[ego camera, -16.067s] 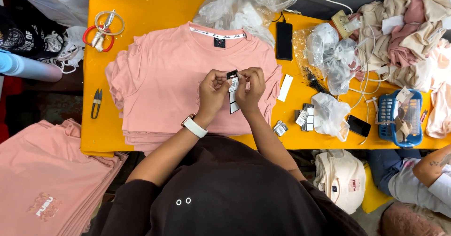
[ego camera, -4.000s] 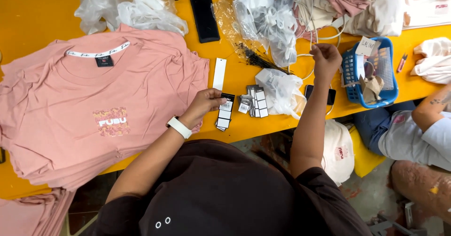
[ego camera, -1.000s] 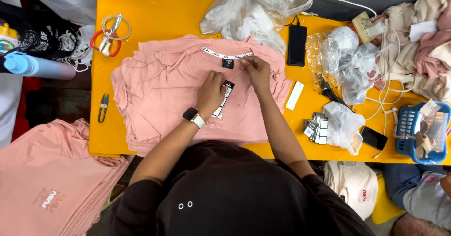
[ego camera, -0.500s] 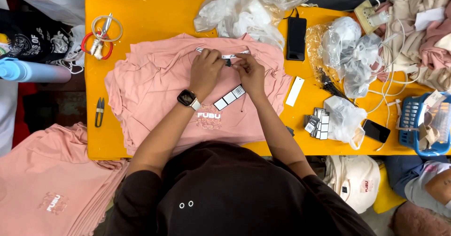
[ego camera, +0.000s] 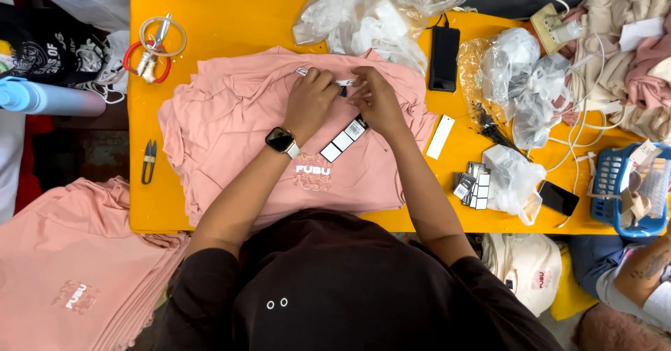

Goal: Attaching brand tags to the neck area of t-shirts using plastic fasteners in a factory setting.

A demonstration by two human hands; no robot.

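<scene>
Hands together at the collar of the soft pink t-shirt (ego camera: 237, 124): left hand (ego camera: 309, 103) and right hand (ego camera: 377, 99) pinch it, apparently. Stiff rectangular hang tag (ego camera: 344, 140) lies just below them.

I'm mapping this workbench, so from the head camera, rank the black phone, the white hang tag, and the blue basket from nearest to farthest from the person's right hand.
From the right hand:
1. Black phone, up and to its right on the yellow table.
2. White hang tag, lower right, beside the pink shirt; nearly as close as the phone.
3. Blue basket, far right edge.
</scene>
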